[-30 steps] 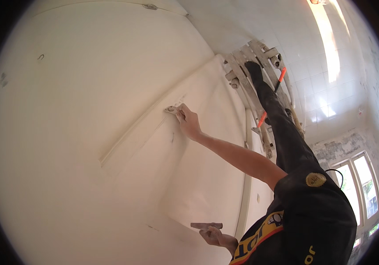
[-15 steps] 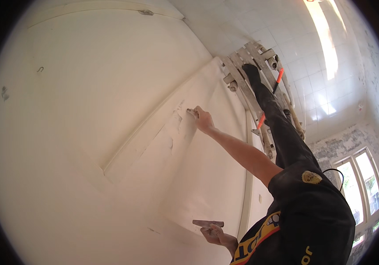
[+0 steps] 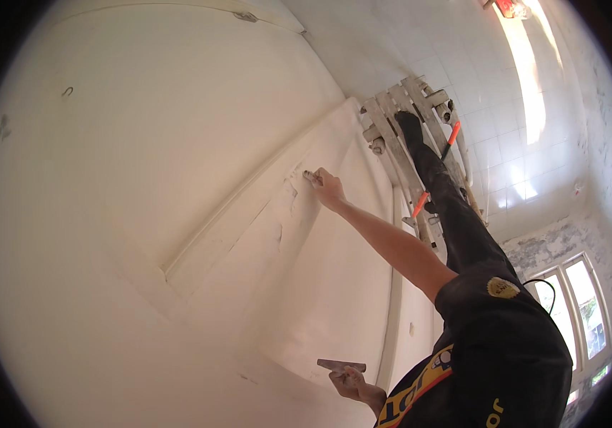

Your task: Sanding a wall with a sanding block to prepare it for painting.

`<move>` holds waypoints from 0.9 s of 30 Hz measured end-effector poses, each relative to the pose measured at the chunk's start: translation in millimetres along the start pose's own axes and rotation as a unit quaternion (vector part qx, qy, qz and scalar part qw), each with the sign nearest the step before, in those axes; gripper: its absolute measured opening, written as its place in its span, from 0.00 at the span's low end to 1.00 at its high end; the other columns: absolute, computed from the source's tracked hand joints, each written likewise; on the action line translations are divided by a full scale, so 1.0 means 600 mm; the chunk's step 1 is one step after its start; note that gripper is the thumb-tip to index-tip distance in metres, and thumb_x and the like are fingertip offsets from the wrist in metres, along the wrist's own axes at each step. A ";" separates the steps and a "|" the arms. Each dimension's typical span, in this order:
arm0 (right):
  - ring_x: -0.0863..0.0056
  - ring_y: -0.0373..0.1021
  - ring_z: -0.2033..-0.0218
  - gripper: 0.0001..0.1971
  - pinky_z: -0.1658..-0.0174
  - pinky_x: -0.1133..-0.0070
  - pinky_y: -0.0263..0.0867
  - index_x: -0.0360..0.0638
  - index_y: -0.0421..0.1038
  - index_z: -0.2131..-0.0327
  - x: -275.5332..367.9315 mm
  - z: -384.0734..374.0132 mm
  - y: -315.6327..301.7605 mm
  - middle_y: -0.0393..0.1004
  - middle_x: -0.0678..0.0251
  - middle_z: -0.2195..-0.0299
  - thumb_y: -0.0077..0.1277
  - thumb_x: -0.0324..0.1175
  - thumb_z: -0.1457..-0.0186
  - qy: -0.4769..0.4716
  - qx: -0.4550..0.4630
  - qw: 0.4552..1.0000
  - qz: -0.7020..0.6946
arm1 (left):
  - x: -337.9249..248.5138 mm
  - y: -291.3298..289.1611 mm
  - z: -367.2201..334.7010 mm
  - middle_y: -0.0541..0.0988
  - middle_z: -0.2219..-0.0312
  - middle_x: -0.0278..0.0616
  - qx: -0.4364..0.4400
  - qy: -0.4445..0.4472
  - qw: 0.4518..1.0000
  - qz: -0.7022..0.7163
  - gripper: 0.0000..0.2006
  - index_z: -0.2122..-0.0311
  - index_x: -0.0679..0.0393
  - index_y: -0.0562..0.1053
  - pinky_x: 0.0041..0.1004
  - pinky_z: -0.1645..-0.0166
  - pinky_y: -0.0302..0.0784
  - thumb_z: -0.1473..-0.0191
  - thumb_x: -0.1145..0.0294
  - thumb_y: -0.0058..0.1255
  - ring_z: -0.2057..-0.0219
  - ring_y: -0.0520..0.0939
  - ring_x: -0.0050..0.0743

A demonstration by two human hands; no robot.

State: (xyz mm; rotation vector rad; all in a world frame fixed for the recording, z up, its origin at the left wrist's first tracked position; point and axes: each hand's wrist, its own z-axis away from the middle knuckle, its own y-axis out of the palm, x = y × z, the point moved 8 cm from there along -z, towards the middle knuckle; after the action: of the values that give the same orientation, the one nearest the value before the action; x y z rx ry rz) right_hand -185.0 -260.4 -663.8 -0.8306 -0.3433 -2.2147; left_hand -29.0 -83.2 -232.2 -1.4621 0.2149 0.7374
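Note:
My right hand [image 3: 329, 189] pinches a small putty knife [image 3: 310, 176] against the pale wall [image 3: 177, 178]. Around its tip the surface is rough and chipped, and a patch of flaking plaster [image 3: 289, 191] lies just beside it. Lower in the picture, my left hand [image 3: 351, 385] grips a wide, flat grey filling blade [image 3: 342, 366], held out near the wall. White smears mark the fingers of that hand. Most of my left forearm is hidden behind my dark shirt.
My leg stands on a wooden slatted scaffold [image 3: 389, 118], where orange-handled tools [image 3: 421, 205] lie. A raised ledge [image 3: 249, 182] crosses the wall, and a hook [image 3: 68, 91] sticks out of it. Farther off are a tiled floor [image 3: 491, 153] and a window [image 3: 570, 299].
The view has tilted slightly, bringing a red object into sight at the top. My right hand and its putty knife have shifted a little up along the wall patch; both grips are unchanged.

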 end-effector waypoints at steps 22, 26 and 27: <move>0.72 0.66 0.78 0.03 0.71 0.77 0.61 0.39 0.66 0.67 0.031 0.058 -0.005 0.70 0.61 0.79 0.47 0.27 0.45 -0.038 -0.045 0.997 -0.057 | -0.005 0.014 0.018 0.64 0.83 0.35 -0.011 -0.070 0.997 0.005 0.14 0.74 0.58 0.62 0.26 0.65 0.60 0.46 0.61 0.51 0.76 0.65 0.25; 0.70 0.67 0.77 0.03 0.70 0.77 0.62 0.39 0.66 0.66 0.065 0.025 -0.032 0.72 0.60 0.78 0.47 0.25 0.45 -0.121 -0.188 0.966 -0.127 | -0.005 0.018 0.014 0.64 0.83 0.36 0.006 -0.068 0.998 0.011 0.14 0.74 0.58 0.62 0.26 0.66 0.61 0.46 0.61 0.51 0.77 0.65 0.25; 0.70 0.67 0.77 0.03 0.70 0.77 0.62 0.39 0.66 0.66 0.073 0.025 -0.029 0.72 0.60 0.78 0.47 0.25 0.45 -0.117 -0.184 0.967 -0.128 | -0.001 0.015 0.013 0.65 0.83 0.36 0.007 -0.072 0.997 0.006 0.14 0.74 0.58 0.63 0.26 0.66 0.61 0.46 0.61 0.51 0.76 0.66 0.25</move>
State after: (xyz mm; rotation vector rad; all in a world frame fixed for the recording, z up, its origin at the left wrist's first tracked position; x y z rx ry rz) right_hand -213.4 -265.2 -623.4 -1.3193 -0.1557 -2.4661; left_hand -36.9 -76.6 -237.9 -1.3899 0.1183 0.8455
